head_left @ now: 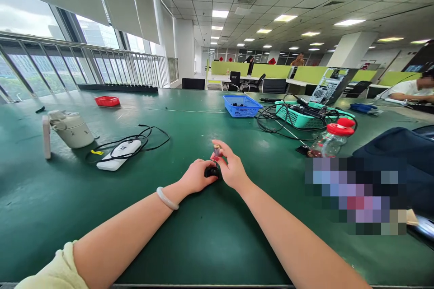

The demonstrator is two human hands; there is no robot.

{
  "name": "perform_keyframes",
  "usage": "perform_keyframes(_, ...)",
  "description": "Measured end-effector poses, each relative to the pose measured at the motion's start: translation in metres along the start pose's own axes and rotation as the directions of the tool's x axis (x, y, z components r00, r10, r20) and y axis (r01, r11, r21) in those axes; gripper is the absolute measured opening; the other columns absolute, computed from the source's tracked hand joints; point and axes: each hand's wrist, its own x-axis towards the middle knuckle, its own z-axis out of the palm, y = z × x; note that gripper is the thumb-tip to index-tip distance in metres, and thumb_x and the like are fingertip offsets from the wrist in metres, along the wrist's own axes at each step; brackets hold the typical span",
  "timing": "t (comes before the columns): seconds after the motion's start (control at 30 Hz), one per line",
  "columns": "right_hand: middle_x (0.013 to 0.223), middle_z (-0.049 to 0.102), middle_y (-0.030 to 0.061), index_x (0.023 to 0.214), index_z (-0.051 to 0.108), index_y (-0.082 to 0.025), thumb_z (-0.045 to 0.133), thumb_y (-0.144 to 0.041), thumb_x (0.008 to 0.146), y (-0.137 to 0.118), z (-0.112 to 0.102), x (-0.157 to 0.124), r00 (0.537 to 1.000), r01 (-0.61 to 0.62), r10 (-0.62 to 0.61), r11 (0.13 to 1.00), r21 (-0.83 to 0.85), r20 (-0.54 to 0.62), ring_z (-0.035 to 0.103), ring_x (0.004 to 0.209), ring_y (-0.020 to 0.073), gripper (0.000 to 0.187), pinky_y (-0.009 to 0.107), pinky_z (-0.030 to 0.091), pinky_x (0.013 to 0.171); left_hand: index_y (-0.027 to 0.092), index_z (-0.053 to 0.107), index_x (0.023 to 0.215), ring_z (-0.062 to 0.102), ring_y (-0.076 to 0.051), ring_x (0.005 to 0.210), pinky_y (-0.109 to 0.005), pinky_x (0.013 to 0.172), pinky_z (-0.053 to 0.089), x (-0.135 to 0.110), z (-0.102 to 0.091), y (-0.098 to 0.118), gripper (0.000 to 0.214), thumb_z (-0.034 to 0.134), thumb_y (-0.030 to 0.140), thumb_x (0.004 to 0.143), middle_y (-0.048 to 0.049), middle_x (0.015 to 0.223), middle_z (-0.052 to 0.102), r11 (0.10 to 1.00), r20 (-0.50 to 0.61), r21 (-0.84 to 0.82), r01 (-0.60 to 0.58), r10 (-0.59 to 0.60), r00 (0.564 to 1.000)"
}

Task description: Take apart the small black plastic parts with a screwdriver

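Observation:
Both my hands meet over the green tabletop [210,244]. My left hand [197,175], with a pale bangle at the wrist, is closed around a small black object [211,171] resting low near the table; its kind is too small to tell. Just above it, my right hand [232,167] pinches a small cylinder with a coppery top [217,148] between thumb and fingers, held upright. A thin reddish bit shows between the cylinder and the black object; whether they are joined I cannot tell. My fingers hide part of both.
Left stand a cream jug-like container [73,130], a white power bank-like box [118,154] with a black cable and a red tray [107,101]. Ahead is a blue basket [242,106]; right, a cable-filled green basket [294,117], a red-lidded jar [330,140] and a dark bag [396,153].

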Motion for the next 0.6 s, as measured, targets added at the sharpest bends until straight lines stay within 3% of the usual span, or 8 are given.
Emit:
perform_keyframes(0.1, 0.09, 0.073, 0.0018, 0.133, 0.058, -0.027, 0.045, -0.022, 0.096, 0.0009, 0.0043, -0.0035, 1.0, -0.015, 0.015, 1.0, -0.017, -0.025, 0.069, 0.077, 0.0153, 0.04, 0.033, 0.059, 0.08, 0.021, 0.073, 0.108, 0.065, -0.029, 0.107, -0.043, 0.097, 0.052, 0.0007, 0.0016, -0.0028, 0.03, 0.074, 0.027, 0.078, -0.0077, 0.104, 0.075, 1.0, -0.006, -0.002, -0.02, 0.02, 1.0)
perform_keyframes(0.3, 0.088, 0.075, 0.0008, 0.151, 0.04, -0.029, 0.046, -0.026, 0.099, 0.0056, -0.0004, -0.0043, 0.99, -0.052, 0.051, 0.999, -0.01, -0.13, 0.072, 0.076, 0.0169, 0.053, 0.036, 0.061, 0.079, 0.023, 0.071, 0.114, 0.064, -0.029, 0.111, -0.045, 0.101, 0.051, -0.0008, -0.0006, -0.0006, 0.035, 0.071, 0.031, 0.08, -0.0066, 0.11, 0.075, 1.0, 0.018, -0.016, -0.018, 0.018, 1.0)
perform_keyframes(0.6, 0.091, 0.075, 0.0005, 0.143, 0.053, -0.035, 0.047, -0.024, 0.097, -0.0033, 0.0041, -0.0017, 0.995, -0.026, 0.021, 0.998, -0.051, -0.1, 0.074, 0.079, 0.0186, 0.048, 0.039, 0.062, 0.082, 0.023, 0.071, 0.112, 0.063, -0.028, 0.107, -0.043, 0.098, 0.051, 0.0007, -0.0002, -0.0014, 0.033, 0.071, 0.031, 0.08, -0.0057, 0.109, 0.076, 0.999, 0.033, -0.021, -0.025, 0.026, 0.999)
